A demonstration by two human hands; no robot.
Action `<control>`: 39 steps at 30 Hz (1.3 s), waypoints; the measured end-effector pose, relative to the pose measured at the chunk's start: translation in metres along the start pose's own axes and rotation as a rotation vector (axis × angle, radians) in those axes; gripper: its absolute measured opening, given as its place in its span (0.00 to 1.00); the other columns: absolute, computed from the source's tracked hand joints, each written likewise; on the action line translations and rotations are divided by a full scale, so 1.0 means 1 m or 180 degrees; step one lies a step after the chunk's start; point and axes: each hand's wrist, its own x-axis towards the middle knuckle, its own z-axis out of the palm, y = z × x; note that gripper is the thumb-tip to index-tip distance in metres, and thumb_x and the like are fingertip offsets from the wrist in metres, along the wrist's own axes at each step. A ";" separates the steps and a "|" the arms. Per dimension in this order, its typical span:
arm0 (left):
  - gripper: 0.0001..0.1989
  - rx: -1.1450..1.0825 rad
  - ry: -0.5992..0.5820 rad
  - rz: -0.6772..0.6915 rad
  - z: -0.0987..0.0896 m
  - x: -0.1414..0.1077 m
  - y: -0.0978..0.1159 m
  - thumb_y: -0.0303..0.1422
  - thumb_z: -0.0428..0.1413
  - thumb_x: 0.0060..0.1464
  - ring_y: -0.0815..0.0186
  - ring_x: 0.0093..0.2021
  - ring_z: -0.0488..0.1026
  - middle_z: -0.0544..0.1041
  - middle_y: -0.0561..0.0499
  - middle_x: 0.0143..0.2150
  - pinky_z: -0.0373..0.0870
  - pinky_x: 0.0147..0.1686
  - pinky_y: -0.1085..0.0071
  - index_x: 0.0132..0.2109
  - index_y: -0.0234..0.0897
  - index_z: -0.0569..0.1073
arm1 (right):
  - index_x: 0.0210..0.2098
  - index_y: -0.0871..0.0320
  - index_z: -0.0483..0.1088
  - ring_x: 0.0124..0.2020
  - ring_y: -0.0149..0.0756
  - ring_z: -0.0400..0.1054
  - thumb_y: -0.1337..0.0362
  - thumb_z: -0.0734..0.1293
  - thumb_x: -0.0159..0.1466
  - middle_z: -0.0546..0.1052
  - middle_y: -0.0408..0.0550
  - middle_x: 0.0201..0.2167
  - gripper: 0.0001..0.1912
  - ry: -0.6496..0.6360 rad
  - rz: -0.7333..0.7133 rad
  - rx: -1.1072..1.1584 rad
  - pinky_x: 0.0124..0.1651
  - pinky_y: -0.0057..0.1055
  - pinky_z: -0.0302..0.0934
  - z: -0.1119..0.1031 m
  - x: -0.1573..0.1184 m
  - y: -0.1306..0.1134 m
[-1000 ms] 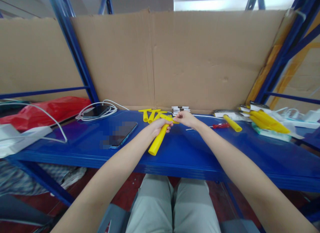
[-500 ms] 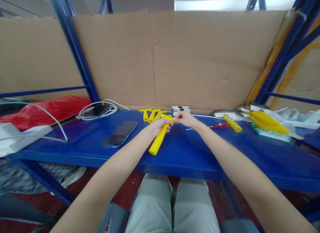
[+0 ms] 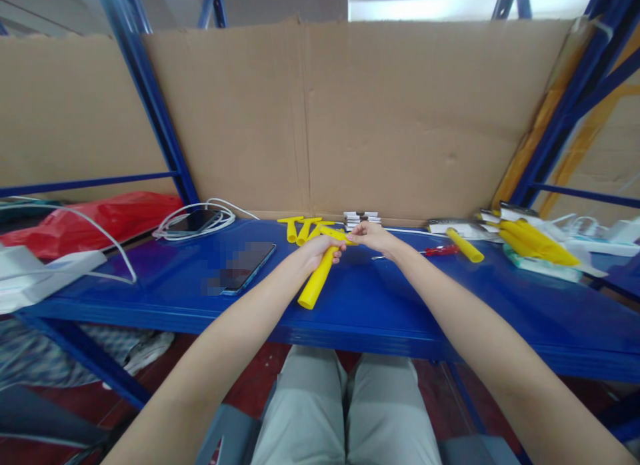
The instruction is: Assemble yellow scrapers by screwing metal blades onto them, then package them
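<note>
Little has moved since the earlier frame: on my head view, the right hand (image 3: 371,234) has shifted its fingertips only slightly, and the yellow T-shaped piece (image 3: 318,282) lies at nearly the same angle. The left hand (image 3: 315,249) is closed round that piece near its head; the right pinches at the head's far edge, though I can't tell whether it grips anything smaller. The tube points toward 7 o'clock, over the blue surface (image 3: 395,304).

From here, I'd worry about a loose left grip letting the tube twist under the right fingers' push, or those fingers slipping off the narrow edge. Taking the held piece as centre, similar yellow pieces (image 3: 291,232) sit close by at 11 o'clock, where a careless swing could knock them. The phone (image 3: 249,266) lies at 9, the red-handled screwdriver (image 3: 441,250) at 3.
</note>
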 end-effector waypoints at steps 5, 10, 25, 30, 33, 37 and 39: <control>0.09 0.0005 -0.0032 -0.0044 -0.002 0.001 0.000 0.17 0.46 0.51 0.79 0.12 0.56 0.66 0.53 0.19 0.51 0.12 0.82 0.29 0.31 0.67 | 0.23 0.60 0.65 0.24 0.25 0.61 0.72 0.69 0.51 0.69 0.39 0.21 0.07 -0.0178 -0.0122 0.0126 0.32 0.24 0.58 -0.001 0.001 0.002; 0.08 0.0033 -0.0173 -0.0080 -0.004 0.003 -0.001 0.17 0.48 0.50 0.79 0.12 0.56 0.66 0.53 0.19 0.50 0.13 0.81 0.31 0.32 0.66 | 0.23 0.59 0.63 0.24 0.25 0.61 0.70 0.71 0.48 0.68 0.38 0.20 0.10 -0.0297 -0.0315 0.0085 0.31 0.25 0.58 -0.008 0.002 0.006; 0.09 0.0099 -0.0115 0.0008 0.000 -0.002 0.001 0.16 0.46 0.50 0.79 0.12 0.55 0.65 0.55 0.18 0.49 0.13 0.82 0.31 0.33 0.64 | 0.22 0.58 0.63 0.25 0.29 0.60 0.63 0.66 0.52 0.67 0.40 0.21 0.08 -0.0298 -0.0951 -0.0815 0.29 0.26 0.56 -0.010 0.004 0.007; 0.10 0.0027 -0.0065 -0.0021 0.000 -0.002 0.001 0.16 0.46 0.50 0.79 0.11 0.55 0.64 0.55 0.17 0.50 0.12 0.82 0.28 0.33 0.64 | 0.24 0.59 0.64 0.27 0.31 0.62 0.65 0.64 0.56 0.70 0.43 0.24 0.06 -0.0159 -0.0949 -0.1310 0.31 0.27 0.56 -0.007 0.002 0.003; 0.09 -0.0005 -0.0116 -0.0067 -0.001 0.000 0.001 0.16 0.48 0.49 0.79 0.11 0.55 0.64 0.55 0.17 0.50 0.12 0.81 0.27 0.33 0.65 | 0.24 0.59 0.64 0.27 0.31 0.62 0.65 0.63 0.57 0.70 0.43 0.23 0.07 -0.0138 -0.0946 -0.1404 0.31 0.27 0.56 -0.007 0.002 0.003; 0.09 -0.0046 -0.0140 -0.0024 -0.001 0.000 0.001 0.16 0.48 0.49 0.79 0.12 0.55 0.65 0.54 0.18 0.49 0.12 0.81 0.27 0.32 0.65 | 0.23 0.58 0.64 0.27 0.31 0.62 0.64 0.63 0.58 0.70 0.43 0.23 0.08 -0.0150 -0.0952 -0.1442 0.32 0.27 0.56 -0.006 0.002 0.002; 0.09 -0.0057 -0.0115 0.0000 0.000 -0.001 0.001 0.16 0.47 0.50 0.79 0.12 0.55 0.65 0.54 0.18 0.49 0.11 0.82 0.28 0.32 0.65 | 0.23 0.58 0.63 0.28 0.32 0.62 0.65 0.62 0.58 0.70 0.43 0.24 0.08 -0.0115 -0.0943 -0.1492 0.33 0.28 0.56 -0.006 0.002 0.002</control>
